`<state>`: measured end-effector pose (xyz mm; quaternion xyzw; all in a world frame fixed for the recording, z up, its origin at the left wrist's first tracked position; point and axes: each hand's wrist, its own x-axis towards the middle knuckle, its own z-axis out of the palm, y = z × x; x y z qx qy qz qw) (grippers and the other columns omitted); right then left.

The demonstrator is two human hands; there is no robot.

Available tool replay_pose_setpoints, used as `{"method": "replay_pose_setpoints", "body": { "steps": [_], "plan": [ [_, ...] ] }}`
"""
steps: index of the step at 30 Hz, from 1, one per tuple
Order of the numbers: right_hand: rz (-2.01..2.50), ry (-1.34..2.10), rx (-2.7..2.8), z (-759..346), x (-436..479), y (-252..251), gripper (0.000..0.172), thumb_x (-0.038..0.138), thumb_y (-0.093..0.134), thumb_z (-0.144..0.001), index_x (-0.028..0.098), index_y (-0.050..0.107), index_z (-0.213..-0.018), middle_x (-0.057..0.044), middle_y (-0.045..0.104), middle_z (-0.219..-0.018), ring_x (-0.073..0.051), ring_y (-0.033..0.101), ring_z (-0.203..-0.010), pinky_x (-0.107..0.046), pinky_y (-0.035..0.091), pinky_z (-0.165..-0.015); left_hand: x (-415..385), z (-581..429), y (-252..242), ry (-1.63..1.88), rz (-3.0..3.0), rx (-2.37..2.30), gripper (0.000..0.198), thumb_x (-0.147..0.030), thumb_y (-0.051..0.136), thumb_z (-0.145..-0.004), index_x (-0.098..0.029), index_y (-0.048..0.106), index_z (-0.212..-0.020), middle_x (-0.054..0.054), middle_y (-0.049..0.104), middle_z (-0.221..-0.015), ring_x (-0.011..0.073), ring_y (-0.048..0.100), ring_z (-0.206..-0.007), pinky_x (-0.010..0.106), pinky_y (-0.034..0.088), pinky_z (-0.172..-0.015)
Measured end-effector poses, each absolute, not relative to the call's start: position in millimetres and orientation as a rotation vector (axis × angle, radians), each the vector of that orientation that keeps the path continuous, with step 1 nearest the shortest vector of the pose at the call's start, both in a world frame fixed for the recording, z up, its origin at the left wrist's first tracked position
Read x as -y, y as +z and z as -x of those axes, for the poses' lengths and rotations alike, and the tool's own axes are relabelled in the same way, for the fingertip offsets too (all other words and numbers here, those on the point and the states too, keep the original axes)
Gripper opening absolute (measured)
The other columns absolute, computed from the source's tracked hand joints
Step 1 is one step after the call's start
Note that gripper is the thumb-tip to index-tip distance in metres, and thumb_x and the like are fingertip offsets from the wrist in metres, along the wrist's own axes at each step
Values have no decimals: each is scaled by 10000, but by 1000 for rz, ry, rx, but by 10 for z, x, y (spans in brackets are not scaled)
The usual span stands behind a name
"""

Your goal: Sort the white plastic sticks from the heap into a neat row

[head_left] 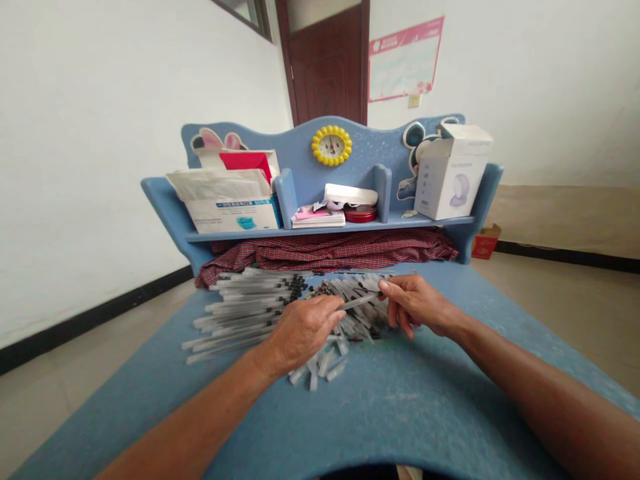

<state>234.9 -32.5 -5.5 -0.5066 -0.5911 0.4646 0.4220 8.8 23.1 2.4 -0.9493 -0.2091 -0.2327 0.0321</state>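
Basically, L hand [309,325] closed on translucent tube [361,301], R hand [414,300] pinching other end, tube pile [245,303] adj.

Here's the white-and-blue cardboard box [215,220], its line of Chinese characters seeming to open with "一次性", the rest blurring out! The heading on the pink-bordered paper poster [404,67] is a smear; print on the tall white cardboard carton [437,187], too small to read.
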Motion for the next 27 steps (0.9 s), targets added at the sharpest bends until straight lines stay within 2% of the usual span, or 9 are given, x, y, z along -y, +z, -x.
{"method": "replay_pose_setpoints", "body": {
  "steps": [2, 5, 7, 11, 15, 18, 23, 27],
  "plan": [
    [1275, 1162, 1463, -2346, 310, -81, 384, 528, 456, -846, 169, 501, -718, 24, 591, -434, -80, 448, -224, -168, 237, -240, -240, -86, 19, -706, 2928, 651, 208, -241, 419, -919, -142, 601, -935, 58, 669, -835, 166, 644, -792, 252, 492, -718],
    [1198, 1197, 1460, -2348, 302, -86, 320, 468, 539, -810, 167, 493, -712, 15, 621, -486, -77, 482, -254, -161, 244, -256, -248, -85, 16, -698, 2950, 665, 202, -241, 429, -915, -146, 604, -943, 55, 673, -845, 163, 645, -794, 246, 488, -721],
    [1147, 1216, 1452, -2353, 308, -67, 282, 426, 598, -778, 163, 496, -764, 6, 649, -552, -82, 527, -297, -157, 249, -273, -249, -82, 16, -710, 2968, 680, 200, -245, 432, -914, -148, 604, -943, 50, 675, -849, 157, 645, -788, 239, 484, -718],
    [1137, 1215, 1461, -2345, 322, -36, 326, 416, 643, -752, 167, 489, -895, -4, 678, -651, -91, 557, -326, -162, 269, -278, -249, -79, 19, -728, 2989, 698, 205, -250, 427, -913, -154, 607, -930, 38, 673, -828, 149, 640, -763, 227, 468, -694],
    [1247, 1199, 1462, -2315, 317, -54, 330, 484, 500, -843, 162, 502, -773, 0, 648, -546, -73, 524, -286, -152, 237, -264, -238, -90, 28, -734, 3014, 712, 223, -264, 417, -912, -156, 612, -925, 46, 673, -841, 153, 631, -777, 230, 455, -706],
    [1223, 1234, 1453, -2316, 317, -60, 344, 480, 542, -814, 164, 485, -689, 6, 634, -503, -74, 525, -286, -149, 244, -267, -215, -101, 62, -726, 3072, 752, 223, -263, 425, -899, -159, 622, -905, 40, 666, -823, 150, 620, -767, 226, 442, -696],
    [1146, 1267, 1478, -2354, 346, -25, 351, 479, 619, -760, 150, 507, -712, -19, 672, -573, -97, 578, -347, -159, 312, -295, -164, -90, 182, -641, 3344, 947, 232, -263, 435, -877, -151, 633, -835, -17, 587, -610, 100, 546, -573, 185, 391, -561],
    [1145, 1266, 1513, -2369, 358, -18, 344, 473, 634, -759, 151, 512, -752, -27, 681, -593, -112, 610, -393, -167, 351, -323, -177, -56, 232, -548, 3618, 1113, 331, -314, 410, -885, -135, 564, -654, -24, 534, -508, 60, 433, -419, 160, 331, -437]
  ]
}}
